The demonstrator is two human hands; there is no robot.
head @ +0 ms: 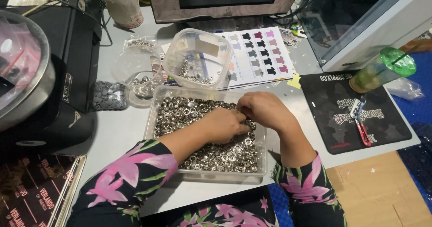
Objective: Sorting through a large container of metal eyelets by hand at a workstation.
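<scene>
Grey, cluttered desk seen from above. At centre frame, a clear rectangular tray [158, 102] brims with small silver metal rings [225, 153]. Both hands meet above it: the left hand [223, 124] curls over the rings, the right hand [262, 109] pinches closed, seemingly on a ring. Above, a round tub [173, 58] holds only a few rings, so sorting looks barely begun. A colour chart [263, 56] lies upper right.

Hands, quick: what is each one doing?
Left hand: fingers curled down into the metal rings in the clear tray; what it pinches is hidden.
Right hand: curled beside it over the rings; holding anything cannot be told.
</scene>
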